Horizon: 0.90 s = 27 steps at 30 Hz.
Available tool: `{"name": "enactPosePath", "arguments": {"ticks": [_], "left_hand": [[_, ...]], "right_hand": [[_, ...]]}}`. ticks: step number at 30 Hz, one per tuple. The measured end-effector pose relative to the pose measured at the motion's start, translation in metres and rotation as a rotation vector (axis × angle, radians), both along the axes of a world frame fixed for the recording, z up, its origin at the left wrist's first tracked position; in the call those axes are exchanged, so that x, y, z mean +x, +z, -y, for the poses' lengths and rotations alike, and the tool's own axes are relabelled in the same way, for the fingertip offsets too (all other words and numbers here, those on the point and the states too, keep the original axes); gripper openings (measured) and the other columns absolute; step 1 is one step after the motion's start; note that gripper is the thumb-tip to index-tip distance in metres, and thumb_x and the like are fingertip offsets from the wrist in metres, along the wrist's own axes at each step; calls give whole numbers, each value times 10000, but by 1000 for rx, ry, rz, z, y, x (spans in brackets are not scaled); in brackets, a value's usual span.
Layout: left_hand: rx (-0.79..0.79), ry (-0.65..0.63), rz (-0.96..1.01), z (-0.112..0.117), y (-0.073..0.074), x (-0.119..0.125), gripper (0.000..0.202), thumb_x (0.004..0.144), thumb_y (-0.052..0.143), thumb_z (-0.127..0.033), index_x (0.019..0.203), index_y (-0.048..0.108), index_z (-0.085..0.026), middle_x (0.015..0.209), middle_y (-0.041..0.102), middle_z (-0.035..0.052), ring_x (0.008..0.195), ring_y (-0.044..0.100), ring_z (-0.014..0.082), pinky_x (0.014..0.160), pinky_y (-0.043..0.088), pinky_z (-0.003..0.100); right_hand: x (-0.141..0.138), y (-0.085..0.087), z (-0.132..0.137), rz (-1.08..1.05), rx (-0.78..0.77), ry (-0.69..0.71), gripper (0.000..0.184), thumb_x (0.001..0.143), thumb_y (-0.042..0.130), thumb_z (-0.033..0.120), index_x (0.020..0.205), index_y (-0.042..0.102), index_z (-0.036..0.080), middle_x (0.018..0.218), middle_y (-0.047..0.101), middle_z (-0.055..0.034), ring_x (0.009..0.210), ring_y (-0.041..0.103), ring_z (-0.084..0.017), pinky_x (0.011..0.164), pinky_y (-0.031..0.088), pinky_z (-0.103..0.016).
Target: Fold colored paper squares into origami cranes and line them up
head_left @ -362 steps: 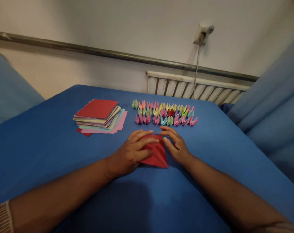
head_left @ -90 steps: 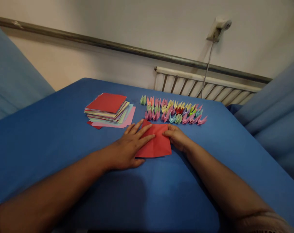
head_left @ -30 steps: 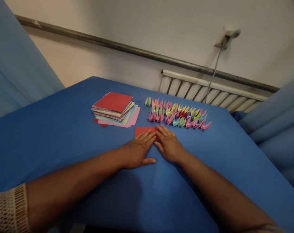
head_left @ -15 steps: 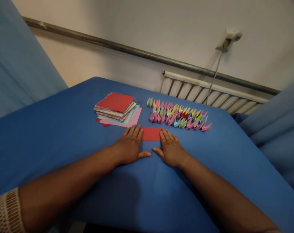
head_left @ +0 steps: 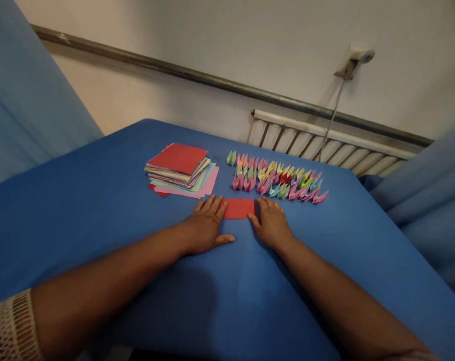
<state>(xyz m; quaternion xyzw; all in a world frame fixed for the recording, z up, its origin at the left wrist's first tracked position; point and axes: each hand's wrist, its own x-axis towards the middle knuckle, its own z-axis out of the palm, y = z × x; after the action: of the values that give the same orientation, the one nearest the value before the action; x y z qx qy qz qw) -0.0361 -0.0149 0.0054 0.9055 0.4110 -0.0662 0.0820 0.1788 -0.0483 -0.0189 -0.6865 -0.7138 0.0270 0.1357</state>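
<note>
A folded red sheet of paper (head_left: 239, 208) lies flat on the blue-covered table (head_left: 167, 296), between my two hands. My left hand (head_left: 204, 228) rests flat over the paper's left end, fingers stretched out and thumb spread towards me. At the right end is my right hand (head_left: 273, 223), fingers extended beside the edge and thumb tip at the near right corner. Just behind my left hand stands a stack of coloured square paper (head_left: 180, 159), with a red sheet on top. Several rows of small folded paper cranes (head_left: 278, 176) sit beyond my right hand.
Blue curtains hang at the left (head_left: 31, 100) and at the right (head_left: 430, 200). Behind the table are a white radiator (head_left: 306, 135), a metal pipe (head_left: 197, 75) along the wall, and a wall fitting (head_left: 351, 61) with a cord hanging down.
My right hand has slid to the right off the red paper's end, uncovering its right edge, and its thumb has come up to the near corner. The left hand has barely moved.
</note>
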Motion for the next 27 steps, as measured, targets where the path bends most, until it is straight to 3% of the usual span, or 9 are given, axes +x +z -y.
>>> {"name": "enactPosePath", "arguments": {"ticks": [3, 6, 10, 14, 18, 22, 27], "left_hand": [[29, 19, 27, -6, -2, 0, 1008, 839, 383, -748, 1489, 257, 12, 1562, 176, 275, 1464, 99, 404, 1178, 102, 489], [16, -92, 90, -7, -5, 2, 918, 876, 369, -707, 1499, 262, -42, 1568, 217, 229, 1473, 126, 352, 1182, 112, 475], [-41, -271, 166, -1, -9, 6, 853, 888, 389, -680, 1508, 258, -110, 1577, 218, 191, 1473, 168, 302, 1183, 140, 455], [-71, -291, 204, 3, -9, 7, 803, 889, 411, -663, 1491, 310, -140, 1575, 224, 187, 1473, 164, 316, 1176, 145, 493], [-154, -302, 182, 8, 0, 4, 853, 859, 471, -665, 1512, 256, -161, 1583, 207, 177, 1471, 156, 335, 1172, 139, 522], [-263, -331, 197, 13, 10, -1, 943, 807, 553, -668, 1525, 221, -156, 1588, 175, 182, 1470, 152, 340, 1175, 168, 494], [-324, -350, 339, 7, 16, -4, 680, 864, 573, -528, 1439, 425, -199, 1523, 381, 129, 1430, 307, 287, 1149, 278, 430]], "right_hand": [[3, -4, -4, -67, 49, -6, 611, 913, 482, 467, 1384, 451, 78, 1285, 561, -199, 1205, 489, -313, 1012, 390, -457], [0, -5, -4, -123, 52, 30, 627, 895, 522, 447, 1389, 434, 73, 1257, 576, -187, 1186, 505, -292, 1038, 377, -436], [-10, -1, 4, -72, 49, 67, 617, 909, 498, 447, 1428, 422, 122, 1455, 431, -180, 1327, 381, -329, 1072, 327, -485], [-16, 2, 8, -36, -44, 186, 551, 975, 357, 454, 1449, 408, 178, 1537, 357, -119, 1413, 284, -306, 1102, 274, -502], [-9, -4, 3, -62, -71, 72, 609, 974, 335, 498, 1443, 398, 114, 1521, 368, -169, 1392, 323, -317, 1096, 284, -503], [2, -12, -5, -106, -21, 10, 677, 920, 448, 541, 1440, 388, 112, 1469, 433, -174, 1349, 366, -329, 1074, 316, -493], [6, -14, -9, -140, -8, -21, 653, 902, 481, 491, 1433, 388, 122, 1433, 465, -168, 1314, 393, -324, 1059, 333, -490]]}}
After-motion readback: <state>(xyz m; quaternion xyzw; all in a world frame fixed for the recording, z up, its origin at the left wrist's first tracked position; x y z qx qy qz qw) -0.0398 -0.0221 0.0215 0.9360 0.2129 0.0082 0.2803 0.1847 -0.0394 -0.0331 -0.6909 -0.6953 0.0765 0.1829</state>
